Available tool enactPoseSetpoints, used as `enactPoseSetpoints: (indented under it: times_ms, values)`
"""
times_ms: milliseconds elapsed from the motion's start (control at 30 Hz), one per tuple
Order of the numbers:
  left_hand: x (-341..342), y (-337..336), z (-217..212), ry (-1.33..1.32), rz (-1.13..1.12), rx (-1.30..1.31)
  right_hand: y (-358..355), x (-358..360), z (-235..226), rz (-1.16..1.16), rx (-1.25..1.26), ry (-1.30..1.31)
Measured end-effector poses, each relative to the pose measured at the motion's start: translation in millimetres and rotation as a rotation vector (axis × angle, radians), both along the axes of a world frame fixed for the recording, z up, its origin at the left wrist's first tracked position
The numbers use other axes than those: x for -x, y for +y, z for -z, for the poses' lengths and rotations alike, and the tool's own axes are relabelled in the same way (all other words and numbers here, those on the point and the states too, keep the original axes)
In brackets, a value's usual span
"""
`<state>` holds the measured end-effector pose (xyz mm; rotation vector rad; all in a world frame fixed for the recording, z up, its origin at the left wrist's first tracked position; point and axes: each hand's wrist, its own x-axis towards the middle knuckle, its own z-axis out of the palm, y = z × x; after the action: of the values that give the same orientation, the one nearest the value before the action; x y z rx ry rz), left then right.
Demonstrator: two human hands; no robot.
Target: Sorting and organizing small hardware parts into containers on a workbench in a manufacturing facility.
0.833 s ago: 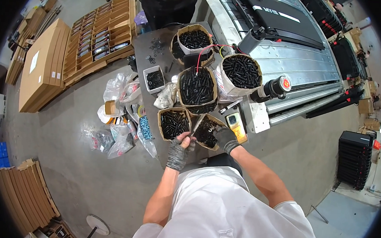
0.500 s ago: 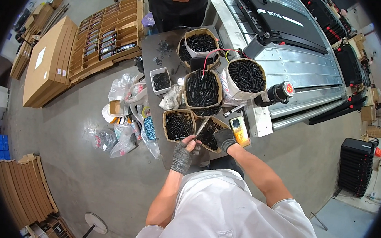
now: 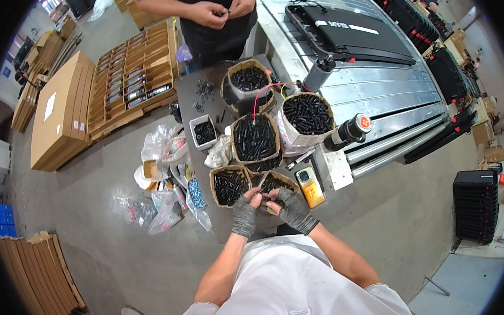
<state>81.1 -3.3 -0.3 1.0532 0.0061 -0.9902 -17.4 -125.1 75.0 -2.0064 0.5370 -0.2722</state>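
Both gloved hands meet over the near edge of the worktop (image 3: 189, 104). The left hand (image 3: 244, 213) and the right hand (image 3: 292, 209) are brought together fingertip to fingertip, each grip pinched on a small dark part (image 3: 264, 200) held between them; the part is too small to tell its exact shape, and whether it is one piece or two cannot be told. It sits just above the near right carton (image 3: 273, 182), one of two low brown cartons at the front edge.

Progress, judged from how things lie: the near left carton (image 3: 229, 186) and the three taller paper-lined tubs behind it (rear tub (image 3: 246, 79), middle tub (image 3: 256, 139), right tub (image 3: 306, 114)) are all heaped nearly to the rim with short black cylindrical pieces, so a great deal of stock appears unhandled. A scatter of small dark washers or nuts (image 3: 203, 94) lies loose on the far part of the worktop, beside a small white tray (image 3: 203, 132) of more black pieces. No finished pile can be picked out.

The pieces look matt black, uniform and stubby, lying every way in their containers. A yellow handheld device (image 3: 309, 186) lies just right of the hands. A second person's hands (image 3: 217, 11) work at the far side.
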Motion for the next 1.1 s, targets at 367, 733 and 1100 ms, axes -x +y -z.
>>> enactPoseSetpoints:
  times_ms: [367,733,1100]
  values:
    - [8.1,-11.3,8.3,0.001,-0.025,-0.026,9.9,-0.4,3.1,0.079,0.386,-0.034]
    - [1.6,-17.2,-5.2,-0.295,-0.03,-0.057,-3.5,-21.2,-2.4,0.191,-0.013,-0.003]
    - [-25.9,-24.7,-31.1,-0.349,0.004,0.003,-30.5,-53.8,-26.1,0.007,0.111,0.055]
